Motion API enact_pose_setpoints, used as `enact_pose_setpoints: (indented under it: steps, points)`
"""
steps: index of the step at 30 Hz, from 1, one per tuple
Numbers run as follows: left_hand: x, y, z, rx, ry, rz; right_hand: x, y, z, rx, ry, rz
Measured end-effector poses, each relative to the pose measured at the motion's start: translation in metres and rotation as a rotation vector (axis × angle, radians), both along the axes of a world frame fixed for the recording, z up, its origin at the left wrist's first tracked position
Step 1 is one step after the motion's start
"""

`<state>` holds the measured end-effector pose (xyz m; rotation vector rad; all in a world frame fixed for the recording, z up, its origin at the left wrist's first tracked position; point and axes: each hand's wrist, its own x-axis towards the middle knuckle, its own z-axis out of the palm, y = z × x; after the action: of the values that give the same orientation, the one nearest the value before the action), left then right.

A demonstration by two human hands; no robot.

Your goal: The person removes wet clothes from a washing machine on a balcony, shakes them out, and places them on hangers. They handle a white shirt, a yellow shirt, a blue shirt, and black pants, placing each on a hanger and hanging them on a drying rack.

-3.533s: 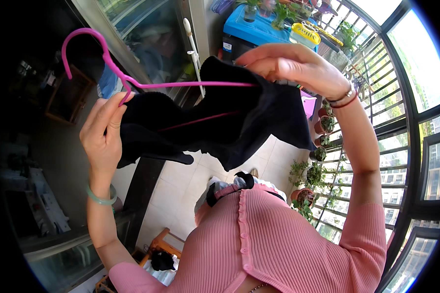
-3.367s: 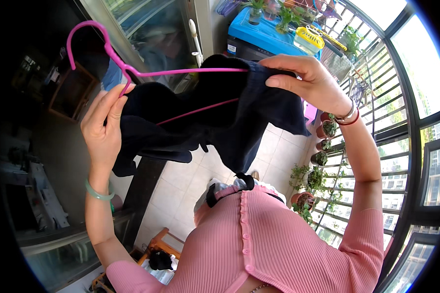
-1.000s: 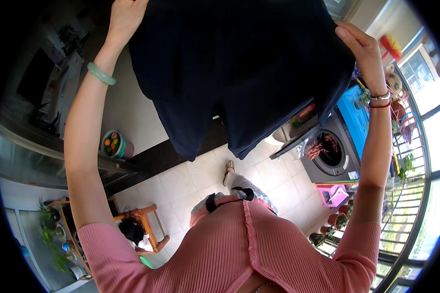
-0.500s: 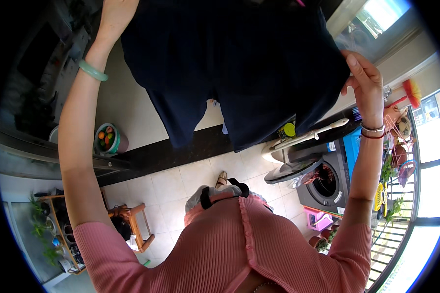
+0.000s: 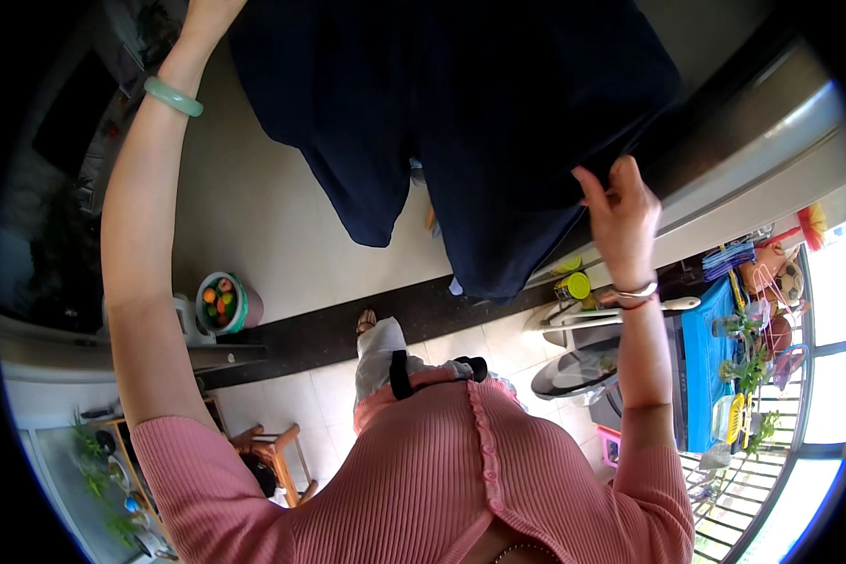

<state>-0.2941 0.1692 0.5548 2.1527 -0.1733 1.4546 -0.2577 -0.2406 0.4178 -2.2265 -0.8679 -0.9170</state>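
Note:
A pair of dark navy pants (image 5: 367, 103) hangs in front of me, its waist running out past the top edge. The two legs point down toward the floor. My left hand (image 5: 214, 11), raised at the upper left of the pants, is cut off by the frame, so its fingers are hidden; a pale green bangle (image 5: 173, 97) circles that wrist. At the outer edge of the right pant leg is my right hand (image 5: 622, 216), thumb and curled fingers closed on the cloth. Its wrist wears a silver bracelet (image 5: 633, 293).
A bin holding colourful round things (image 5: 254, 305) stands at left, above a wooden stool (image 5: 277, 451). On the right are a washing machine with a blue top (image 5: 710, 367), a round dark lid (image 5: 578, 374), a yellow-green can (image 5: 573, 285), plants (image 5: 747, 362) and a window railing.
My right hand has moved down and inward from the pants' upper side to the leg edge. The view has turned, so the bin and washing machine appear shifted; one foot has stepped forward.

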Motion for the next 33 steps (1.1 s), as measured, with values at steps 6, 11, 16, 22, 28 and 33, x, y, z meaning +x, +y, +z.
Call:
enact_pose_setpoints:
  steps: [6,11,16,22,28,33]
  points:
    - [0.058,0.072,0.003,0.05,0.049,-0.185,0.035,0.035,0.099,0.282,-0.225,-0.113]
    - [0.102,0.117,0.013,0.096,0.08,-0.248,0.115,0.103,0.168,-0.213,0.469,0.057]
    - [0.125,0.162,0.007,0.044,0.168,-0.416,0.118,0.173,0.147,-0.148,0.515,0.379]
    - [0.174,0.214,-0.031,-0.154,0.219,-0.667,0.132,0.203,0.112,0.148,0.437,0.424]
    - [0.218,0.243,-0.078,-0.402,0.187,-0.623,0.165,0.2,0.107,0.082,0.442,0.337]
    - [0.224,0.232,-0.052,-0.521,0.43,-0.603,0.182,0.198,0.109,-0.032,0.514,0.341]
